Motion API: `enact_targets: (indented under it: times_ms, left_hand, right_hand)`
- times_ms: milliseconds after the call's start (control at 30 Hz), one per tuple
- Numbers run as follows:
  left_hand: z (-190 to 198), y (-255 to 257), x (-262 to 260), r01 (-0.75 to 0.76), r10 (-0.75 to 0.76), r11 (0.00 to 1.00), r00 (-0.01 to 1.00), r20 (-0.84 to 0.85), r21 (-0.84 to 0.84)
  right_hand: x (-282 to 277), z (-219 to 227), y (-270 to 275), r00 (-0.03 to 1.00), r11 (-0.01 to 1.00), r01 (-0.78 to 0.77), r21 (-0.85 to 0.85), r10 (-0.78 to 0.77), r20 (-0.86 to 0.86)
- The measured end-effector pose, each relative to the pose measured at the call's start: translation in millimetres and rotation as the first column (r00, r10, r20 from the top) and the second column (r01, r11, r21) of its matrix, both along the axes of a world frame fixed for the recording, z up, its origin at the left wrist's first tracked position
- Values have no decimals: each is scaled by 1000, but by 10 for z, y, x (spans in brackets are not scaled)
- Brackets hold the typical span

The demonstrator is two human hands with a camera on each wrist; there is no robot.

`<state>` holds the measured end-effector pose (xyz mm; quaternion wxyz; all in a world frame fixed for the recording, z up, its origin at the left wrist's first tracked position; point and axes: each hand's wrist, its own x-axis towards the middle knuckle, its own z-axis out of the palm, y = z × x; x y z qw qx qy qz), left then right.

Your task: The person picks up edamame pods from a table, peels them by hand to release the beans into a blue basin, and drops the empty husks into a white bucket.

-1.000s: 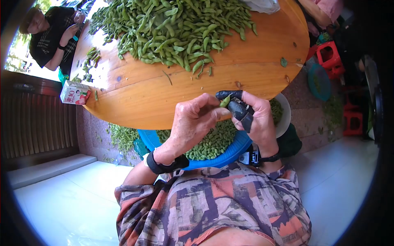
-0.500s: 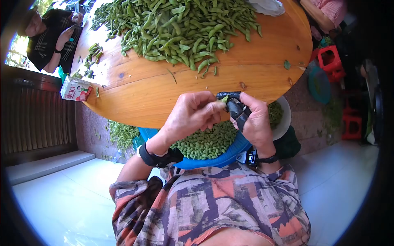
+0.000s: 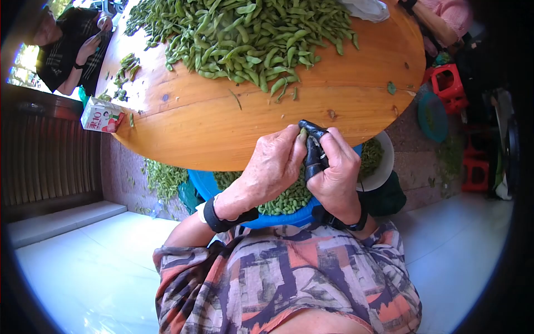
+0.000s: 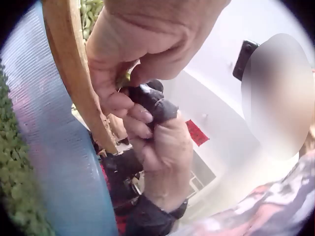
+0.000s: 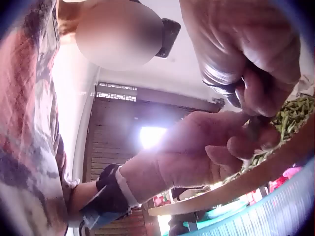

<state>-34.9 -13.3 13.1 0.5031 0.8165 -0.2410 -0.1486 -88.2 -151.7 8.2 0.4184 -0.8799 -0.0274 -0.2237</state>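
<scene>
Pod (image 3: 302, 135): one, green, lay mostly hidden between the fingertips, at the near edge of the table (image 3: 189, 131).
Left hand (image 3: 270, 167): was closed in a pinch of thumb and fingers on the pod, by the same edge.
Right hand (image 3: 338, 173): was curled, its thumb and forefinger nearly together about the pod's end.
Covers (image 3: 314, 130): two, black, sat on the right thumb and forefinger.
Pile (image 3: 239, 44): whole pods, lay heaped on the table's far part.
Tub (image 3: 201, 182): blue, stood below the table's near edge, holding beans (image 3: 289, 200).
Bowl (image 3: 388, 161): white, stood below the table's near right edge.
Carton (image 3: 102, 118): printed, stood at the table's left edge.
</scene>
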Motion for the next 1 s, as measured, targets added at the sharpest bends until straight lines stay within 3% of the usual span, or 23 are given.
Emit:
enact_targets:
  times_ms: [33,67,200,233,267,367,500,567,600,667,767,900,1000]
  left_hand:
    - [-16,-20,-8,-30,25,999,983,182,24]
    - [0,-24,-7,-30,28,999,995,100,22]
    - [6,25,43,-6,6,1000,1000,27,-1]
    - [10,52,75,16,-36,996,972,-233,-84]
    - [10,65,91,17,-96,985,876,-473,-169]
    - [-30,47,87,-39,-94,974,826,-556,-223]
    - [-47,27,41,-69,-60,973,848,-527,-221]
    - [-15,4,40,-250,-94,889,722,-685,-385]
    - [-4,13,49,-251,-93,888,722,-685,-385]
    - [14,44,73,-267,-233,804,681,-694,-532]
    - [-59,80,82,-232,-292,759,714,-637,-608]
    - [-110,56,39,-261,-287,728,723,-628,-634]
    - [-140,56,32,-315,-291,711,682,-671,-628]
  right_hand:
    - [5,-14,8,999,1000,11,-13,-10,39]
    - [10,-31,10,999,1000,8,-13,-7,40]
    - [29,-60,-98,999,997,-44,58,44,9]
    - [36,-55,-124,997,993,-72,91,75,-28]
    - [38,-36,-112,997,991,-69,111,73,-35]
    - [23,-24,-60,999,999,-33,28,34,-19]
    - [18,1,-16,1000,1000,-19,4,19,-5]
    - [29,-22,-8,999,1000,-6,25,5,45]
    - [43,-22,-24,999,1000,-7,25,6,45]
    - [73,-14,-68,998,997,-44,68,41,45]
    - [60,49,-42,994,996,-63,61,57,96]
    - [87,80,-65,994,995,-65,74,57,97]
    - [92,118,-121,995,973,-101,206,101,10]
